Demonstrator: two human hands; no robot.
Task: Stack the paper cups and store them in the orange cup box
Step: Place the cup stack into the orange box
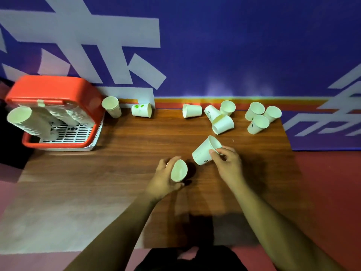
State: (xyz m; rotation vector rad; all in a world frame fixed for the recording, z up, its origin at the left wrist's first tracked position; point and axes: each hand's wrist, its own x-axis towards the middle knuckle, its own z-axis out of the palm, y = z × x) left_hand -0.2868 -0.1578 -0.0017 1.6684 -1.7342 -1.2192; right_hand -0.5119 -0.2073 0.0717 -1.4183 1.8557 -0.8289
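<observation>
Right now both hands are over the wooden table (117,173), each w/ one paper cup. Left hand (163,178) is wrapped around a cup (179,170), mouth turned toward the camera, held just above the tabletop. Right hand (227,163) pinches the rim of a second cup (205,150), tilted w/ its base pointing down-left toward the left hand's cup; the two cups are near but apart.

Orange cup box (54,112) sits at the table's far left corner, lid up, w/ stacks of cups (29,122) leaning inside on a white grid tray. One upright cup (111,106) stands just beside the box; another (141,110) lies on its side further right.

Along the far edge: a lone cup on its side (192,110), a cluster of three (220,116) touching each other, and approx. three more (260,117) bunched at the far right corner.
</observation>
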